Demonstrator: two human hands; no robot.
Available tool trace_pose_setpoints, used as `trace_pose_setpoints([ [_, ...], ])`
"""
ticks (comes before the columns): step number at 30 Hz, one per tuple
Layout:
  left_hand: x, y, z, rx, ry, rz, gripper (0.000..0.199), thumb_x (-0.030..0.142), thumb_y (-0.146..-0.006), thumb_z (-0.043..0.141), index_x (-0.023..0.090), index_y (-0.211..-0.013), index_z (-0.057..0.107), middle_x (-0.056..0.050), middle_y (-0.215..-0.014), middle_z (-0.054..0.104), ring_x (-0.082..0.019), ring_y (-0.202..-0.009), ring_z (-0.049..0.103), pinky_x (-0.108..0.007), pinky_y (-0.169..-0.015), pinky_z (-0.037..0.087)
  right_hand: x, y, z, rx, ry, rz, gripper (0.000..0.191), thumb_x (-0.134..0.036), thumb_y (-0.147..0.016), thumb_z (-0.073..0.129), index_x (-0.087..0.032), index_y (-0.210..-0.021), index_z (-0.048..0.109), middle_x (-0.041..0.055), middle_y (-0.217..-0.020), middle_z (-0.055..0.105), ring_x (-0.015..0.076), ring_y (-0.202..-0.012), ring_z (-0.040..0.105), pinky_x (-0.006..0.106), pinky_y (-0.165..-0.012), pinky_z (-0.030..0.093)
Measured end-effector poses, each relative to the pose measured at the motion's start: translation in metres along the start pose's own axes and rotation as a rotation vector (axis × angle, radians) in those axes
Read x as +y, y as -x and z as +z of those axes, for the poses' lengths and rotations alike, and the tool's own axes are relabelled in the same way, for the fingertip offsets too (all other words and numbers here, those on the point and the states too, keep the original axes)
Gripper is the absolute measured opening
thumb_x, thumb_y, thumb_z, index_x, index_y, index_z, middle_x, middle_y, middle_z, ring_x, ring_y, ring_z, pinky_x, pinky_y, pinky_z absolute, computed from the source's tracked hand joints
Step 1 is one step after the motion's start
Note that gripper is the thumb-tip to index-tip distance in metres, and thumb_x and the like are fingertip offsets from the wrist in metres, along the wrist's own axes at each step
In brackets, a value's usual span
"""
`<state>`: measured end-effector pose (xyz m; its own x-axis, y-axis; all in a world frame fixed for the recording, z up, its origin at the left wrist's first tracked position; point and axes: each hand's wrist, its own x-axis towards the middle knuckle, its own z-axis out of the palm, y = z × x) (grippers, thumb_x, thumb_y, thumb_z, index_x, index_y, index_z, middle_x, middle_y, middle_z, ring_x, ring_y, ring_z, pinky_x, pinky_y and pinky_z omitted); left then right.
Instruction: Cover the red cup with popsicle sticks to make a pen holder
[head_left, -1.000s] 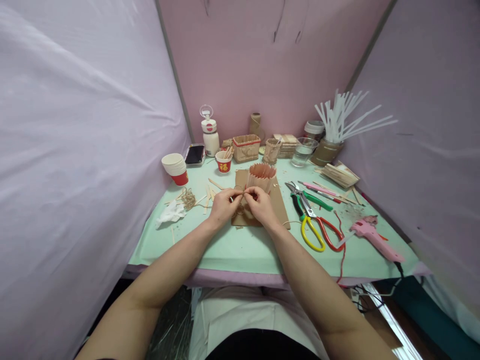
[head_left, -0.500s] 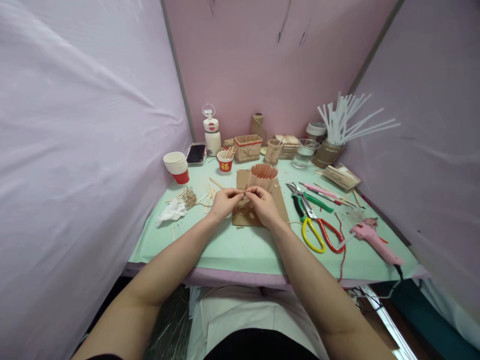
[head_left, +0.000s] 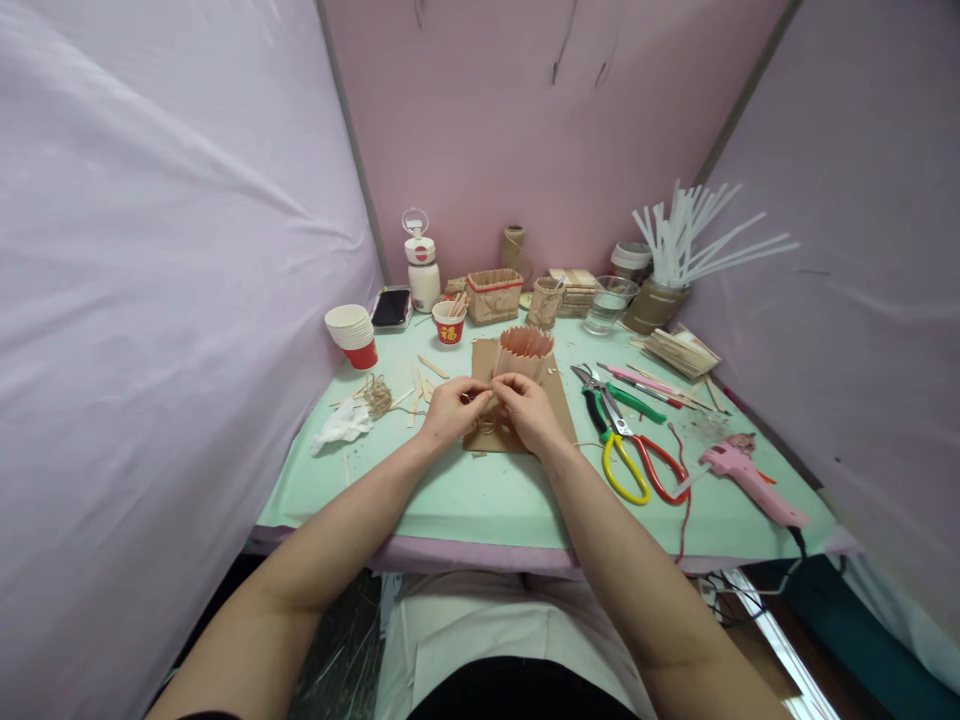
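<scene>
My left hand (head_left: 454, 408) and my right hand (head_left: 523, 408) meet above a cardboard sheet (head_left: 561, 425), thumbs and forefingers pinched almost tip to tip. Between them they hold thin tan twine, mostly hidden by the fingers. A loop of the twine (head_left: 486, 426) hangs or lies below the fingertips; I cannot tell which. Just behind the hands stands a round holder of wooden sticks (head_left: 525, 350) with a jagged rim, on the cardboard. A tangled bundle of twine (head_left: 377, 396) lies to the left, beside a crumpled white tissue (head_left: 343, 424).
To the right lie scissors (head_left: 627, 466), pliers with green and black handles (head_left: 637, 403) and a pink glue gun (head_left: 754, 487). Paper cups (head_left: 351, 335), a wooden basket (head_left: 495, 298), a bowl of water (head_left: 609, 308) and white glue sticks (head_left: 679, 245) stand further back.
The left fingers have opened out slightly and rolled, still pinched near the right fingertips. The right hand stays almost in place. Objects on the table have not moved.
</scene>
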<state>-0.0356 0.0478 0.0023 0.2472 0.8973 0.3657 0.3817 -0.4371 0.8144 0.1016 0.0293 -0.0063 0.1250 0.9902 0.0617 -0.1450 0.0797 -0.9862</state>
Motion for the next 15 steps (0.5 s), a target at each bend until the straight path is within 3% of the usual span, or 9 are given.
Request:
trace_pose_setpoints([
  [6,-0.002,-0.002,-0.002,0.023,0.087,-0.047,0.019,0.031,-0.078,0.061,0.016,-0.078,0.072,-0.005,-0.079,0.07,-0.016,-0.074,0.061,-0.026,-0.067,0.046,-0.007,0.005,0.003,0.06,0.018,-0.043,0.023,-0.041,-0.067,0.066,-0.019,-0.074,0.063,-0.003,-0.063,0.055,0.0095,-0.051,0.043,0.024,-0.05,0.037],
  [12,0.002,0.0,0.001,0.134,0.005,0.052,0.014,0.024,-0.078,0.06,0.017,-0.074,0.071,-0.004,-0.073,0.067,-0.015,-0.071,0.059,-0.026,-0.065,0.044,-0.011,0.008,0.008,0.198,0.072,-0.105,0.016,-0.032,-0.065,0.066,-0.017,-0.07,0.063,0.0011,-0.072,0.061,0.0143,-0.069,0.052,0.026,-0.065,0.043],
  [15,0.003,0.002,0.002,0.143,-0.034,0.11,0.012,0.022,-0.078,0.06,0.017,-0.074,0.07,-0.003,-0.071,0.065,-0.014,-0.068,0.057,-0.026,-0.064,0.044,-0.009,0.008,0.008,0.194,0.067,-0.059,0.018,-0.034,-0.064,0.066,-0.018,-0.07,0.063,0.0006,-0.068,0.06,0.0135,-0.063,0.05,0.025,-0.058,0.041],
])
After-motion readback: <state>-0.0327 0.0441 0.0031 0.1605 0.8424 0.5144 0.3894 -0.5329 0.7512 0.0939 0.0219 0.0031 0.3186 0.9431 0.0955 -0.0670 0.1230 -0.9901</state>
